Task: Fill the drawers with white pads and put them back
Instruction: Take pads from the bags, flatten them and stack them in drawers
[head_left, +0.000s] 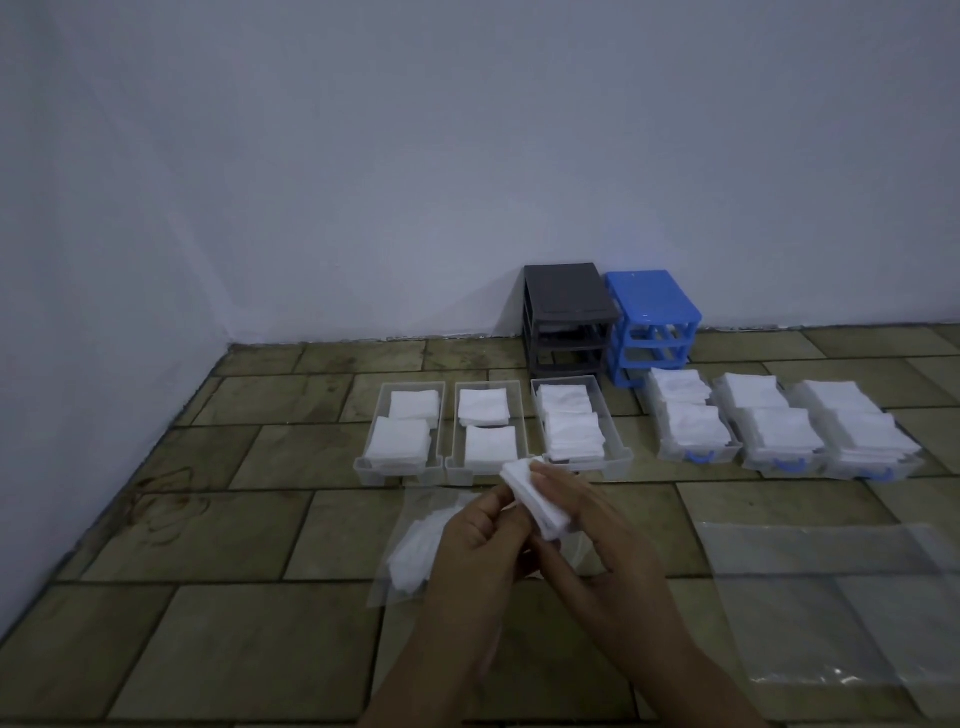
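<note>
While both hands' fingers (558, 486) pinch it, the pad stack (535, 501) sits between them.

Clear plastic drawers (618, 457); soft matt white pads (535, 501); glossy plastic bag (831, 597); rough tiles (234, 545).

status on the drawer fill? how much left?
Done: all six drawers on the floor hold pads; the three blue-handled ones look heaped. In hand: both hands, left and right, hold a small pad stack, with more in the bag. Left: the second drawer sits lowest, and none is back in the grey or blue rack.
</note>
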